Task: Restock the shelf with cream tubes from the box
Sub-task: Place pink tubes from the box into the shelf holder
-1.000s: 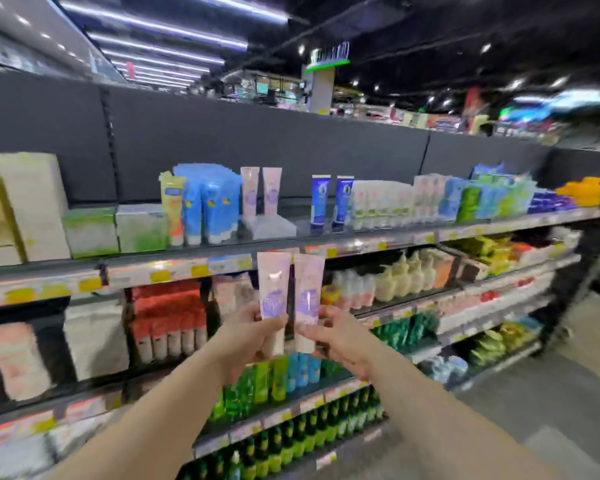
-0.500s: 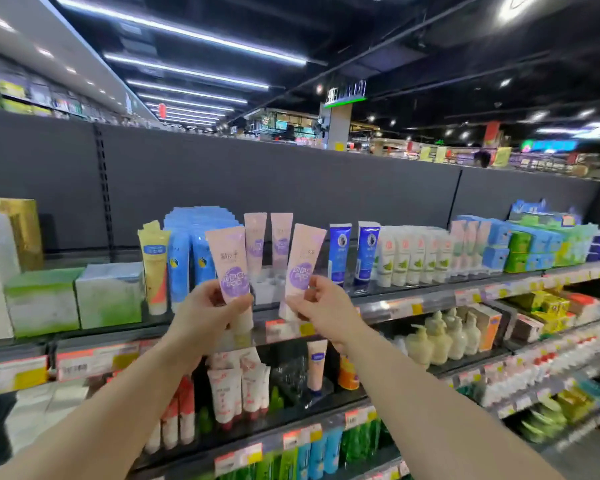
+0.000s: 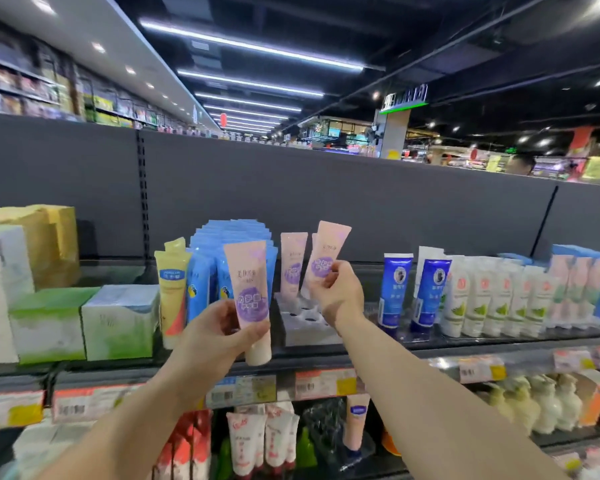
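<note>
Supermarket shelving [image 3: 326, 362] runs across the lower frame under a dark ceiling with strip lights. At centre, a pink cream tube [image 3: 250, 292] is pinched upright, cap down, between thumb and curled fingers of the left hand [image 3: 219, 337]. Right of centre, a second pink tube [image 3: 328, 252] is pinched, tilted, by the right hand [image 3: 338, 296] above a white holder tray [image 3: 300, 323], in which another pink tube [image 3: 292, 265] stands. Blue tubes [image 3: 395, 289] and white tubes [image 3: 482, 296] are lined up further right; green-and-white boxes [image 3: 84, 323] sit at left.
</note>
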Motion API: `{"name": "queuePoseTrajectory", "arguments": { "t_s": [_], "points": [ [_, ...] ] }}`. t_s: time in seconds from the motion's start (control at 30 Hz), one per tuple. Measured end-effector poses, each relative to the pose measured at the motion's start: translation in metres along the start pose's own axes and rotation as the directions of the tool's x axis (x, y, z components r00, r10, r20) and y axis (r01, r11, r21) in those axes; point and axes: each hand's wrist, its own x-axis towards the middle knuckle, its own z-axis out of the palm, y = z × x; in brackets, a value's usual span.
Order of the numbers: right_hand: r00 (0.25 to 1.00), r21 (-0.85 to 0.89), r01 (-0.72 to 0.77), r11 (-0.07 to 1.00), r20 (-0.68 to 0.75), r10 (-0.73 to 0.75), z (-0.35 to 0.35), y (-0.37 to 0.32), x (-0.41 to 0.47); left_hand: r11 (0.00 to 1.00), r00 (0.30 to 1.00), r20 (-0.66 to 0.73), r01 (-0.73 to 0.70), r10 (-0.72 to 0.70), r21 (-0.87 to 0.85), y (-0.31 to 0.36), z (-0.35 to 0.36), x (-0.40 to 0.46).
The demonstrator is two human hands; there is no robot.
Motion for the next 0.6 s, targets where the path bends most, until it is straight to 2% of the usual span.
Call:
{"name": "queuePoseTrajectory", "arguments": {
  "t_s": [0.33, 0.6],
  "points": [
    [0.997, -0.177, 0.036, 0.984, 0.073, -0.024, 0.014, 0.015, 0.018, 0.997, 0.998, 0.031, 0.053, -0.055, 0.061, -0.007, 0.016, 0.005],
    [0.992, -0.247, 0.030, 0.969, 0.124, 0.001, 0.015, 0.018, 0.026, 0.996, 0.997, 0.057, 0.047, -0.051, 0.078, -0.003, 0.017, 0.005]
  ]
}}
